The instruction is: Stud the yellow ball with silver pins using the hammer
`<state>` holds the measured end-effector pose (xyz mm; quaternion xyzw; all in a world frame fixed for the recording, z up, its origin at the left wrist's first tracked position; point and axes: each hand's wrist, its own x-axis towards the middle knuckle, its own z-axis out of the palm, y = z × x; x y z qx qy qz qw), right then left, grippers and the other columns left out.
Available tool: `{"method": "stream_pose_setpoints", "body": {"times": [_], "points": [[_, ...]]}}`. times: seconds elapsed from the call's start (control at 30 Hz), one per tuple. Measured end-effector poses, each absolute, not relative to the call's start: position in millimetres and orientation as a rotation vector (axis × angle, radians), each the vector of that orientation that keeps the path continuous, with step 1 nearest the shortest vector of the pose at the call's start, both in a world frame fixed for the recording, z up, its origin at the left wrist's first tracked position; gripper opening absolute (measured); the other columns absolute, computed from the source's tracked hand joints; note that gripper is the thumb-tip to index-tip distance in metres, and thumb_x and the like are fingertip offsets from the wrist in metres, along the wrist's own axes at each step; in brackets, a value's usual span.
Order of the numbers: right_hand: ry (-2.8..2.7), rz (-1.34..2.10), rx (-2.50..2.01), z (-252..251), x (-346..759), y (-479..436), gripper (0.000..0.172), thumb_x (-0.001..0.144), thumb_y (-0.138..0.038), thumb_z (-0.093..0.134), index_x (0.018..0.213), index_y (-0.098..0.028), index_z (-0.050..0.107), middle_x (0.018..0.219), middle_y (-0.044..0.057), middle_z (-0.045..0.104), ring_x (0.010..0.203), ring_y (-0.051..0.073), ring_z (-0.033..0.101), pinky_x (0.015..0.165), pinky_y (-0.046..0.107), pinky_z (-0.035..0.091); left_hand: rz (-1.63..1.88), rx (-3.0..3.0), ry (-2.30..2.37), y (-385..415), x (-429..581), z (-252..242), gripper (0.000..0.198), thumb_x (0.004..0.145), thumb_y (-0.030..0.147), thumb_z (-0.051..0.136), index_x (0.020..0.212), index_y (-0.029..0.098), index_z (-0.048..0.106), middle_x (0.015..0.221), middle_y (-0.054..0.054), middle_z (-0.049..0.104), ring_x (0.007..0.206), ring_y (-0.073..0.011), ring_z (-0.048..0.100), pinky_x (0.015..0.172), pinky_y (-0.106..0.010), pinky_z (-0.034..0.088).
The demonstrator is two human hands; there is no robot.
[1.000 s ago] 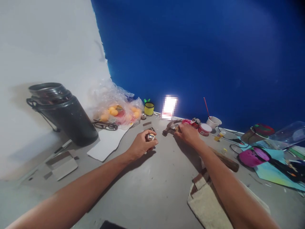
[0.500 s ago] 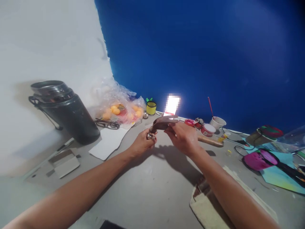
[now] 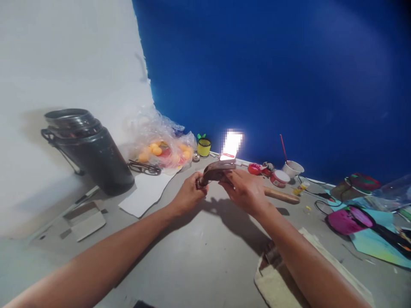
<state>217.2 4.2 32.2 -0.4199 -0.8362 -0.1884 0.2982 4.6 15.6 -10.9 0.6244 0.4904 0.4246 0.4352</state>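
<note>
A claw hammer with a brown, worn metal head is held above the table, its wooden handle reaching out to the right. My right hand is closed round it near the head, covering the upper handle. At the round striking end, the fingers of my left hand are closed on the head. Whether a smaller piece lies under those fingers is hidden.
A dark flask stands at left, by a white paper and glasses. Behind are a bag of orange balls, a bright phone-like screen and paint pots. A cloth pouch lies under my right forearm.
The hammer head has turned a little, so its shiny striking end no longer faces me as plainly. Both hands keep their grip at nearly the same place.
</note>
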Motion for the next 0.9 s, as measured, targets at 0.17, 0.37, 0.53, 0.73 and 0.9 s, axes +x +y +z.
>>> {"method": "stream_pose_setpoints", "body": {"times": [0.17,0.37,0.53,0.73,0.9], "points": [[-2.157,-0.408,-1.195,30,220,6,0.024,0.102,-0.036,0.055,0.108,-0.019,0.071,0.085,0.008,0.074,0.077,0.021,0.064,0.063,0.030,0.036,1.073,1.639,1.220,14,4,-14,0.020,0.074,0.021,0.059,0.094,0.020,0.057,0.078,0.003,0.056,0.070,-0.0143,0.049,0.066,-0.028,0.039],[-2.239,-0.213,-1.355,27,220,11,0.023,0.096,-0.033,0.065,0.115,-0.021,0.071,0.099,0.009,0.075,0.085,0.022,0.067,0.065,0.029,0.039,1.046,1.573,1.268,12,6,-11,0.019,0.071,0.019,0.061,0.090,0.020,0.057,0.074,0.003,0.058,0.066,-0.0139,0.051,0.061,-0.026,0.040],[-2.060,0.011,-1.683,27,237,29,0.027,0.090,-0.033,0.068,0.113,-0.020,0.072,0.103,0.010,0.075,0.088,0.024,0.068,0.071,0.030,0.043,1.146,1.431,1.373,16,-1,-1,0.023,0.070,0.024,0.067,0.092,0.022,0.059,0.065,0.005,0.058,0.055,-0.0130,0.051,0.054,-0.025,0.040],[-2.177,0.249,-1.973,20,248,38,0.018,0.086,-0.036,0.068,0.096,-0.022,0.075,0.089,0.006,0.075,0.080,0.022,0.068,0.064,0.028,0.038,1.155,1.500,1.506,32,-15,-1,0.017,0.076,0.033,0.067,0.067,0.021,0.060,0.058,0.003,0.055,0.054,-0.0125,0.047,0.054,-0.025,0.035],[-2.247,0.239,-2.022,11,245,39,0.016,0.086,-0.035,0.069,0.091,-0.021,0.075,0.095,0.008,0.074,0.085,0.022,0.068,0.066,0.028,0.040,1.153,1.624,1.590,33,-14,-1,0.004,0.072,0.024,0.067,0.071,0.020,0.067,0.073,-0.002,0.068,0.068,-0.0178,0.057,0.065,-0.028,0.042]]}}
